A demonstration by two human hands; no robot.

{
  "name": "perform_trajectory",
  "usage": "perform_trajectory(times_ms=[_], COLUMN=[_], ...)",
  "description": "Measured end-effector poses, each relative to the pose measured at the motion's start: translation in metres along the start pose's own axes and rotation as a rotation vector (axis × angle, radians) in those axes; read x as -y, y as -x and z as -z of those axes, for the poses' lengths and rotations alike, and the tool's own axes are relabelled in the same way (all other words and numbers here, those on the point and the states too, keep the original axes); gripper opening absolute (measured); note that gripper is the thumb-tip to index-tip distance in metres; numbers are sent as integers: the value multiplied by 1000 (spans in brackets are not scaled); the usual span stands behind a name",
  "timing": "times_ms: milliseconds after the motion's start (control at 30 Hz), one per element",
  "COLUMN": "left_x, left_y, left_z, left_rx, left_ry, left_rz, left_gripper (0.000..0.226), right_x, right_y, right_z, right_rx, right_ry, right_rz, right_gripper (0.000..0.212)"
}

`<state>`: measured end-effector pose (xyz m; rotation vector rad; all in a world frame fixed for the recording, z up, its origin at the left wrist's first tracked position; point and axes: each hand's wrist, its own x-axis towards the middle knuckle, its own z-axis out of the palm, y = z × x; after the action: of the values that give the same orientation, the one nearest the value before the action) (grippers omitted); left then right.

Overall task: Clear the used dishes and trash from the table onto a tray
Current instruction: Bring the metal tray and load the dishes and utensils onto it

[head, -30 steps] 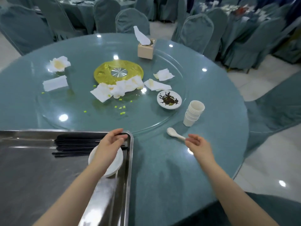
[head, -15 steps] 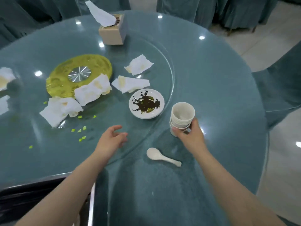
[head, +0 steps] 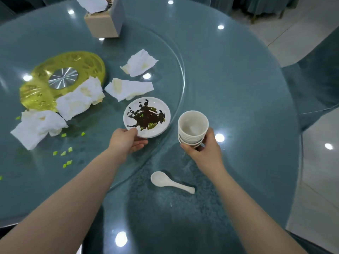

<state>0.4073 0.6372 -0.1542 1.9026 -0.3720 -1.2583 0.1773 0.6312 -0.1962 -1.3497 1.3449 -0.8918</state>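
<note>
Round teal table point(head: 238, 88) bears glass turntable point(head: 165, 52) and white spoon point(head: 170, 182)

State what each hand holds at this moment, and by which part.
The right hand grips the stack of white cups around its lower side. The left hand holds the soiled saucer by its near rim.

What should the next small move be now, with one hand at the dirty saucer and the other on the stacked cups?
Probably lift both together and carry them toward the tray. The left hand already grips the near rim of the sauce-stained saucer, thumb on top, and the right hand is wrapped round the stacked cups. The spoon can wait for the next trip.
</note>
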Motion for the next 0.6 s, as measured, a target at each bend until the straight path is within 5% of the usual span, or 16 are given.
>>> perform_trajectory(times_ms=[233, 600], left_x=[15, 92], left_y=[41, 144], left_z=[54, 241], left_rx=[-71, -320], left_ry=[-53, 209], left_rz=[-141, -200], left_gripper=[25, 13], right_x=[25, 111], right_y=[17, 128], right_z=[-5, -115], right_rx=[-32, 258], right_ry=[-28, -105], right_rz=[4, 151], right_gripper=[54, 44])
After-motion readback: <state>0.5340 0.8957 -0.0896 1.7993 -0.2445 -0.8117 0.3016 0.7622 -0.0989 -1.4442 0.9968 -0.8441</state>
